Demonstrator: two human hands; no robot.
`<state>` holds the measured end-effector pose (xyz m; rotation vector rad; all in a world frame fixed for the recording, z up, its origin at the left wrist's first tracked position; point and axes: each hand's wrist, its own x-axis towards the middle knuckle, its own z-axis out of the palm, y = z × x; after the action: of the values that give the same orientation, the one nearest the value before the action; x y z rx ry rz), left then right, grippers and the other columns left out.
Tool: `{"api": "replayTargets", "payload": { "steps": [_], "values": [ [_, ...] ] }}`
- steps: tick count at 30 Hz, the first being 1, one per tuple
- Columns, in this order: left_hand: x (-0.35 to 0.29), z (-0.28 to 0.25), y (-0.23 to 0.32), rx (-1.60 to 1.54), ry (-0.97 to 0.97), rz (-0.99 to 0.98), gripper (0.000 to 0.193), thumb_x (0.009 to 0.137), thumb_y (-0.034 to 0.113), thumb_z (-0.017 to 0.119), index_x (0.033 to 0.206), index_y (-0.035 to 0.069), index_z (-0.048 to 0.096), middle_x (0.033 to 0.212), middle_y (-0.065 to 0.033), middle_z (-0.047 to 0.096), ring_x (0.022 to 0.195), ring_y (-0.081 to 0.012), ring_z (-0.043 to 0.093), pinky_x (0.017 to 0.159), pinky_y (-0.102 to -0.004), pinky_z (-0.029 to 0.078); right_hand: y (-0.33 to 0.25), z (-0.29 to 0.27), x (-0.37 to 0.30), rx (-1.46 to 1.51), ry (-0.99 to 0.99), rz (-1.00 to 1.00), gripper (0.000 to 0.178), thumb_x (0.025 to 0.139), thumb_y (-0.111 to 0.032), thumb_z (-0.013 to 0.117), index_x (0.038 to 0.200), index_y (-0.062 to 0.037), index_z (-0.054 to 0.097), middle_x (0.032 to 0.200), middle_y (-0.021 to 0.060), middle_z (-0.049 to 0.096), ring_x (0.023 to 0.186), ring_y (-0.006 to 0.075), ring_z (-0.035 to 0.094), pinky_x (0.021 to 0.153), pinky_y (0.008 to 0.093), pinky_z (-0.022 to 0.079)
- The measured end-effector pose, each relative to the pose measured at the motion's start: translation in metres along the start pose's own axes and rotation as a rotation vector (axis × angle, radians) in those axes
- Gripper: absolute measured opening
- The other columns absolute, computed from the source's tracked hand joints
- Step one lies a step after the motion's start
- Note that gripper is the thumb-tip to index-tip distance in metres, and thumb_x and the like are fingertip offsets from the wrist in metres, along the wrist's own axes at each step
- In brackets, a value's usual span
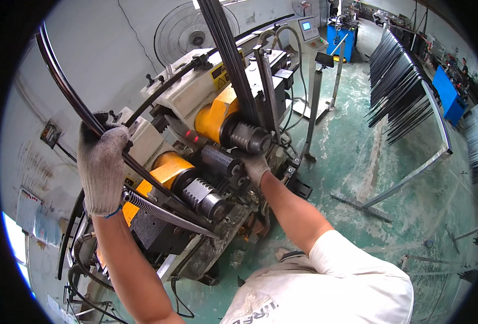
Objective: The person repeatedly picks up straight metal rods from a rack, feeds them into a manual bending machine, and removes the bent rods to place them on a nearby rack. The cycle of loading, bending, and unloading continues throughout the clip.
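Observation:
My left hand (pixel 103 167), in a grey knitted work glove, is closed around a bundle of long black metal rods (pixel 69 89). The rods rise to the upper left and run down to the near side of a machine with yellow arms. My right hand (pixel 255 166), also gloved, reaches in beside a dark metal block (pixel 219 161) at the middle of the machine. Its fingers are hidden there. Just above it is a toothed black roller (pixel 249 137); a second toothed roller (pixel 204 197) sits nearer my left forearm. Two red light spots fall on the metal between them.
Another bundle of black rods (pixel 225 48) stands upright in the machine's far part. Coil springs (pixel 163 213) lie along its near side. A large fan (pixel 195 35) and a control box (pixel 306 27) are behind. To the right, a metal rack (pixel 430 102) carries many black rods.

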<state>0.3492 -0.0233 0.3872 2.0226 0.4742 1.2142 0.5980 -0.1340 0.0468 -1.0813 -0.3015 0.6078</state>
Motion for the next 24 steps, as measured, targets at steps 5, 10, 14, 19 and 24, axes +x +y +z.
{"api": "replayTargets", "payload": {
  "steps": [5, 10, 14, 19, 24],
  "values": [
    [0.001, -0.003, -0.002, 0.013, -0.021, 0.009, 0.034, 0.097, 0.012, 0.073, 0.126, -0.005, 0.066, 0.095, -0.0040, 0.071, 0.085, -0.0125, 0.066, 0.078, -0.0284, 0.054, -0.003, 0.008, -0.005, -0.005, 0.054, -0.107, 0.034, 0.090, -0.016, 0.085, 0.121, -0.0066, 0.078, 0.102, 0.0062, 0.078, 0.081, 0.0180, 0.074, 0.065, 0.0356, 0.056],
    [0.001, -0.008, -0.004, 0.096, -0.022, 0.037, 0.034, 0.098, 0.011, 0.073, 0.127, -0.004, 0.065, 0.095, -0.0042, 0.071, 0.085, -0.0124, 0.065, 0.079, -0.0287, 0.054, 0.003, 0.008, 0.002, -0.052, 0.068, -0.120, 0.033, 0.091, -0.017, 0.084, 0.122, -0.0063, 0.078, 0.105, 0.0059, 0.078, 0.085, 0.0177, 0.074, 0.070, 0.0360, 0.057],
    [0.005, -0.010, -0.024, 0.039, -0.023, 0.125, 0.038, 0.097, 0.011, 0.075, 0.130, -0.004, 0.062, 0.096, -0.0043, 0.071, 0.085, -0.0120, 0.065, 0.079, -0.0286, 0.054, 0.000, 0.007, -0.003, -0.038, 0.032, -0.117, 0.035, 0.091, -0.017, 0.084, 0.123, -0.0052, 0.078, 0.106, 0.0060, 0.078, 0.091, 0.0189, 0.074, 0.074, 0.0361, 0.058],
    [0.004, -0.010, -0.017, 0.086, -0.041, 0.108, 0.035, 0.099, 0.007, 0.074, 0.129, -0.004, 0.062, 0.097, -0.0055, 0.073, 0.085, -0.0118, 0.066, 0.078, -0.0271, 0.055, -0.001, 0.005, -0.003, -0.079, 0.022, -0.151, 0.035, 0.091, -0.015, 0.084, 0.123, -0.0040, 0.078, 0.109, 0.0067, 0.079, 0.095, 0.0196, 0.075, 0.078, 0.0358, 0.060],
    [0.010, -0.020, -0.029, 0.370, -0.142, 0.399, 0.027, 0.101, 0.005, 0.072, 0.124, -0.006, 0.064, 0.097, -0.0074, 0.073, 0.083, -0.0105, 0.067, 0.077, -0.0255, 0.056, 0.011, 0.002, 0.007, -0.021, 0.000, -0.152, 0.034, 0.091, -0.013, 0.083, 0.124, -0.0034, 0.078, 0.111, 0.0076, 0.079, 0.098, 0.0195, 0.075, 0.081, 0.0363, 0.060]
  ]
}}
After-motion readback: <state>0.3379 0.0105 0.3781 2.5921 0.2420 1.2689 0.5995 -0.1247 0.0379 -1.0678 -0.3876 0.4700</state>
